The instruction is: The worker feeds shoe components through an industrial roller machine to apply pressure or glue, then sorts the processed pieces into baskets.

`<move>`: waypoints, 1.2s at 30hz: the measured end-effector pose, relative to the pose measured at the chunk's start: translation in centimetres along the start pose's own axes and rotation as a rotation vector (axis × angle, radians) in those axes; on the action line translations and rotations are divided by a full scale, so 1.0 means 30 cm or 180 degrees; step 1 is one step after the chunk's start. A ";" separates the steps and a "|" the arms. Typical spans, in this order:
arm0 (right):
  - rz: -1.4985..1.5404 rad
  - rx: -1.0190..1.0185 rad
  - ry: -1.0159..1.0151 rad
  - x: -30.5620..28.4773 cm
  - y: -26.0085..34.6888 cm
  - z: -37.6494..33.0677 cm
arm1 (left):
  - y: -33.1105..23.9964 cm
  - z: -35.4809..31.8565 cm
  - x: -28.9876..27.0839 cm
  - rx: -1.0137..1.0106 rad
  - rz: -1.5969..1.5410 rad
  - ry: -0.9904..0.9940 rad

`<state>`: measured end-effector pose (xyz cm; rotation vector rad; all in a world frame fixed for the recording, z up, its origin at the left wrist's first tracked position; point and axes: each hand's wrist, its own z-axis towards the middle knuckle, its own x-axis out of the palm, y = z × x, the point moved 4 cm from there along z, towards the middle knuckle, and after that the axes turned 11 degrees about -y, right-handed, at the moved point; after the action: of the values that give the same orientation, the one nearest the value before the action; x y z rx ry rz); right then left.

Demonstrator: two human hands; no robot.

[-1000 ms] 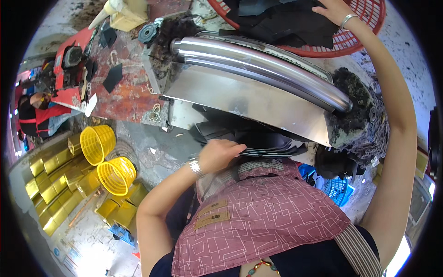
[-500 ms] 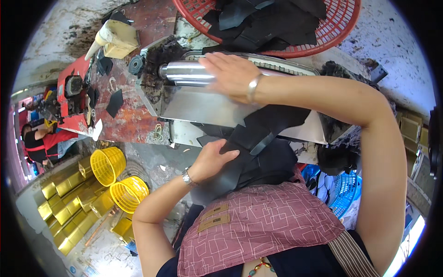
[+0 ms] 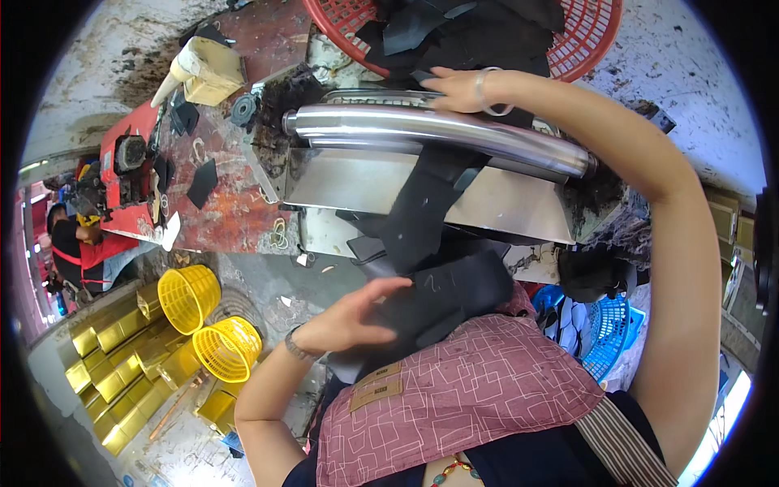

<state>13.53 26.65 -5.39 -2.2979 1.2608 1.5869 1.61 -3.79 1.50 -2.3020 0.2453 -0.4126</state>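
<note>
A pair of shiny steel rollers (image 3: 365, 122) runs across the machine, with a flat steel tray (image 3: 341, 174) below it. One black leather-like piece (image 3: 422, 199) extends from the rollers over the tray and droops toward a pile of black pieces (image 3: 466, 284) on my lap. My left hand (image 3: 345, 321), holding nothing, is beside that pile, thumb and fingers apart. Beyond the rollers, my right hand (image 3: 458, 91) is stretched out low, its fingertips at the edge of dark material near the basket; whether they touch it I cannot tell.
A red basket (image 3: 596, 36) heaped with black pieces stands behind the machine. At left are a red machine (image 3: 122, 166), a cream block-shaped container (image 3: 213, 73), two yellow baskets (image 3: 227, 349) and stacked gold boxes (image 3: 122, 357). A blue basket (image 3: 607, 333) sits at right. Another person (image 3: 77, 243) works far left.
My right hand has moved from the rollers to behind them. My left hand has drawn back from the black pieces, its fingers spreading. A black piece now hangs from the rollers over the tray.
</note>
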 end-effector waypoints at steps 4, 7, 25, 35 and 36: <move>-0.0354 -0.0679 -0.0376 -0.071 -0.033 -0.109 | -0.028 -0.035 -0.013 0.0511 -0.0161 -0.0395; -0.0648 -0.0642 -0.0867 -0.157 0.001 -0.160 | -0.041 0.089 -0.018 0.0568 0.0504 -0.0500; -0.0681 -0.1731 -0.1358 -0.083 -0.153 -0.160 | -0.155 0.261 -0.066 -0.0033 0.0347 -0.1504; -0.0102 -0.1355 -0.1155 -0.080 -0.110 -0.261 | -0.190 0.016 -0.064 0.0001 0.0185 0.0070; -0.0159 -0.1500 -0.1545 -0.107 -0.087 -0.285 | -0.189 0.032 -0.057 0.0021 0.0486 -0.0171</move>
<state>21.20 26.09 0.19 -1.9249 0.7687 2.4298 0.65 1.24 4.62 -2.2659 0.3893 -0.2735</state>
